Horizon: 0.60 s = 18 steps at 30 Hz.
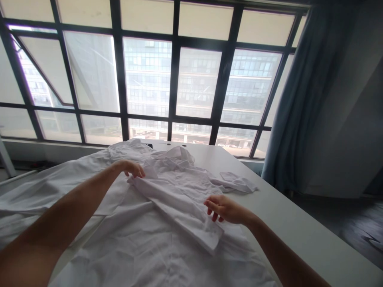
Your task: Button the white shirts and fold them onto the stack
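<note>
White cotton-like cloth, a wrinkled button-front shirt (161,235), lies across the lower centre of the frame, its collar (179,155) toward the middle. One sleeve (179,207) is folded diagonally over the body; the other sleeve (236,182) stretches right of centre. At centre left, the left hand (134,169) reaches the folded sleeve's upper end, fingers curled downward; whether they grip cannot be told. Near the cuff, the right hand (223,209) is held with fingers loosely bent and apart. More white cloth (68,175) spreads across the left. Beneath is a white table (287,215), its surface showing right of the shirt, its edge slanting to the lower right corner. Dark-framed windows (148,75) fill the top; a blue-grey curtain (302,99) hangs at right.
</note>
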Each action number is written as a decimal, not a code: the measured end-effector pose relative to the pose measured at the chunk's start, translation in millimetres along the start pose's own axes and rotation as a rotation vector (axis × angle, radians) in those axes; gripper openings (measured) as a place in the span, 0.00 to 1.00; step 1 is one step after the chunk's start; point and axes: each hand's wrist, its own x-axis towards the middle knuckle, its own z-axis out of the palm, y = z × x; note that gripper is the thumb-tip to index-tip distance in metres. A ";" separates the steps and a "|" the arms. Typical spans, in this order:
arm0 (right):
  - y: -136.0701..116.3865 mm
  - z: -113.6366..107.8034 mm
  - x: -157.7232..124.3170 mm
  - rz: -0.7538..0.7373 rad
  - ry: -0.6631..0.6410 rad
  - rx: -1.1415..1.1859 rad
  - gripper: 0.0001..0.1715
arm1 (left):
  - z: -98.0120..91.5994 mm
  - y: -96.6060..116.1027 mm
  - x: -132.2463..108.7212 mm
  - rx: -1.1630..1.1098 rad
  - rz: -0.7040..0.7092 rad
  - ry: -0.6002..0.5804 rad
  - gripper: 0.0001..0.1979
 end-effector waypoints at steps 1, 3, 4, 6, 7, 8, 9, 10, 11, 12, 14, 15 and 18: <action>-0.8 4.6 1.2 0.013 0.040 -0.037 0.20 | -2.4 0.2 10.2 -0.005 -0.045 -0.031 0.13; -1.5 13.4 2.6 0.037 0.099 -0.127 0.20 | -2.7 2.2 29.3 -0.006 -0.109 -0.072 0.18; -1.7 17.3 3.0 0.050 0.117 -0.170 0.20 | -0.4 3.9 37.7 0.000 -0.125 -0.051 0.21; -2.0 23.7 3.3 0.076 0.133 -0.237 0.21 | 8.0 7.4 52.0 0.011 -0.126 0.001 0.26; -2.3 26.0 3.4 0.088 0.136 -0.254 0.21 | 12.8 8.6 58.0 0.012 -0.117 0.016 0.27; -2.9 27.4 3.4 0.097 0.139 -0.264 0.20 | 17.2 9.1 63.3 0.011 -0.108 0.023 0.25; -3.8 28.2 3.3 0.099 0.143 -0.268 0.18 | 20.4 8.6 68.1 0.008 -0.097 0.025 0.22; -4.9 28.3 3.0 0.096 0.147 -0.268 0.17 | 22.0 7.1 72.6 0.004 -0.088 0.026 0.18; -6.0 27.8 2.5 0.093 0.149 -0.259 0.16 | 21.6 4.6 76.9 0.000 -0.082 0.030 0.14; -7.0 27.1 1.9 0.089 0.151 -0.245 0.16 | 19.3 1.2 81.3 -0.004 -0.079 0.040 0.11; -7.6 25.8 1.1 0.075 0.158 -0.211 0.17 | 10.6 -6.7 90.4 -0.014 -0.082 0.074 0.11; -6.8 25.5 1.4 0.066 0.167 -0.195 0.18 | 5.7 -10.4 95.3 -0.020 -0.087 0.098 0.11; 0.9 27.0 6.6 0.062 0.212 -0.174 0.23 | -2.8 -16.3 109.4 -0.044 -0.111 0.170 0.12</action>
